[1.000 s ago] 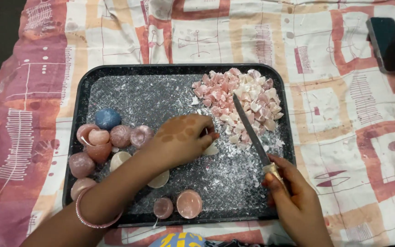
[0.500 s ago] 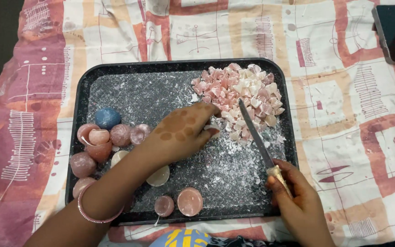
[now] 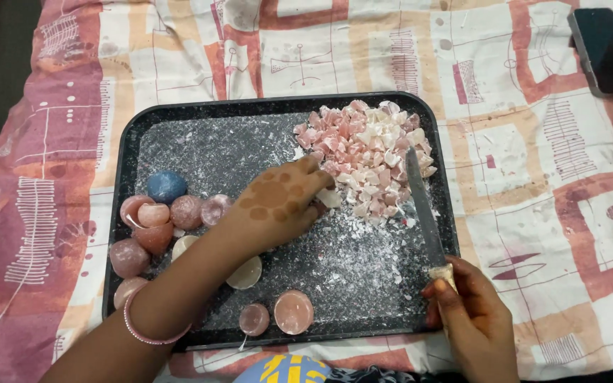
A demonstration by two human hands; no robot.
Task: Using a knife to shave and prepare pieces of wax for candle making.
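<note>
Chunks heaped in tray's far right corner

Chunks, pink and white, crowd the tray rim; bare floury room lies left. Left hand presses fingertips together on one piece. Right hand grips a knife, blade beside the heap.

Patterned cloth and a dark phone

A pink, orange and cream printed cloth covers the surface; a dark phone lies at its far right corner.

Bare dusty stretch at tray upper left, chopped heap upper right, round pieces crowding left edge
</note>
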